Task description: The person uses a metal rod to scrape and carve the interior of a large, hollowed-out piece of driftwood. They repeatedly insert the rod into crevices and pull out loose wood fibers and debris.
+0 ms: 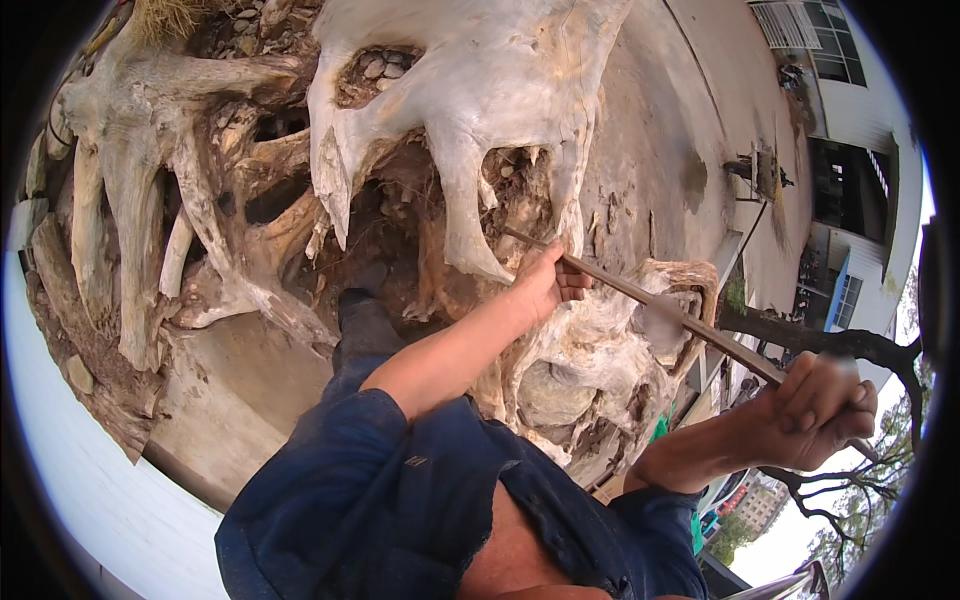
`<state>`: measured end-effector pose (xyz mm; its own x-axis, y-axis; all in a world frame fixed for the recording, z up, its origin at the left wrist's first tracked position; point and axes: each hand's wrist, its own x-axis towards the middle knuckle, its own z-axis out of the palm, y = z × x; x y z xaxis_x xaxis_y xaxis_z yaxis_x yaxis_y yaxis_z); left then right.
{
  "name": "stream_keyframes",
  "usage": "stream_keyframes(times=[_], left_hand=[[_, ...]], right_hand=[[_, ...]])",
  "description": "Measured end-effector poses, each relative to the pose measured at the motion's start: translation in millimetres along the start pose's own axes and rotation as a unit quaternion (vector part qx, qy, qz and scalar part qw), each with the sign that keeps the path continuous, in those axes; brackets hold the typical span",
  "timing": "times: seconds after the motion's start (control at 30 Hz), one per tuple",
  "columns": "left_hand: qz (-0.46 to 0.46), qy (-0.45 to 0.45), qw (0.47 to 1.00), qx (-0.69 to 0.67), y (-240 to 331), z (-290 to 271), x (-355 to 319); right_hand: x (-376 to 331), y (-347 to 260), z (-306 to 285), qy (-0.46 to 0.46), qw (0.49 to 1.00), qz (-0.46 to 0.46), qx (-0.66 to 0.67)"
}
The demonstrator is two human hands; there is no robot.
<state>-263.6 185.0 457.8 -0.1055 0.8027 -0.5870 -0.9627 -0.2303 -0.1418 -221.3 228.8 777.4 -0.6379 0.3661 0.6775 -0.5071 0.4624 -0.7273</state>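
A long, thin brown rod (725,347) slants across the view, held in both my hands. My left hand (550,282) is closed around it near its far end, thumb along the top. Farther back, at the right, my right hand (818,408) grips the rod in a fist. The rod's tip points at a gap in a big pale tree root (480,80), with reddish soil (520,200) inside; whether it touches the soil I cannot tell. A knotty pale root mass (565,385) lies just under my left hand.
Tangled weathered roots (130,200) with stones and dirt spread out at the left. My dark boot (362,305) stands among them. Concrete ground (670,140) stretches to the upper right, toward a white building (860,120). A dark tree trunk (850,345) rises at the right.
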Motion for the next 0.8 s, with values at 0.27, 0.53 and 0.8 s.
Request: stream_keyframes(times=[0.27,0.53,0.8], left_hand=[[0.565,0.165,0.46,0.665,-42,-20,34],[0.575,0.148,0.618,0.515,-11,-15,43],[0.607,0.066,0.595,0.523,16,-41,65]], right_hand=[[-14,-3,-69,0.014,0.998,0.046,0.042],[32,20,42,-0.091,0.992,-0.014,-0.088],[38,54,61,-0.193,0.977,-0.024,0.088]])
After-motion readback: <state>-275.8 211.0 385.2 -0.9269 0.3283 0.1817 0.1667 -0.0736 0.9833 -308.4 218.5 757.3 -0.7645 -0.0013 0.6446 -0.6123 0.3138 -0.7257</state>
